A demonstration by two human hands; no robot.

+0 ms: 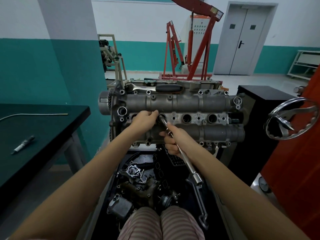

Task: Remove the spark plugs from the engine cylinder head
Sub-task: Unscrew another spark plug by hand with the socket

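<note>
The grey cylinder head (187,101) stands on a stand in front of me, with a row of round spark plug wells across its middle. A long chrome socket wrench (187,161) runs slanting from the second well from the left (162,117) down toward me. My right hand (171,141) grips its shaft partway along. My left hand (144,118) rests on the head beside that well, fingertips at the tool's top end. Two empty wells (187,118) (212,118) show to the right. One spark plug (23,144) lies on the dark table at left.
A ratchet with a black handle (155,88) lies along the head's far edge. A chrome handwheel (292,118) sticks out at right. Below the head, a black tray (214,213) holds several engine parts. A red engine hoist (190,49) stands behind. A thin metal rod (34,115) lies on the table.
</note>
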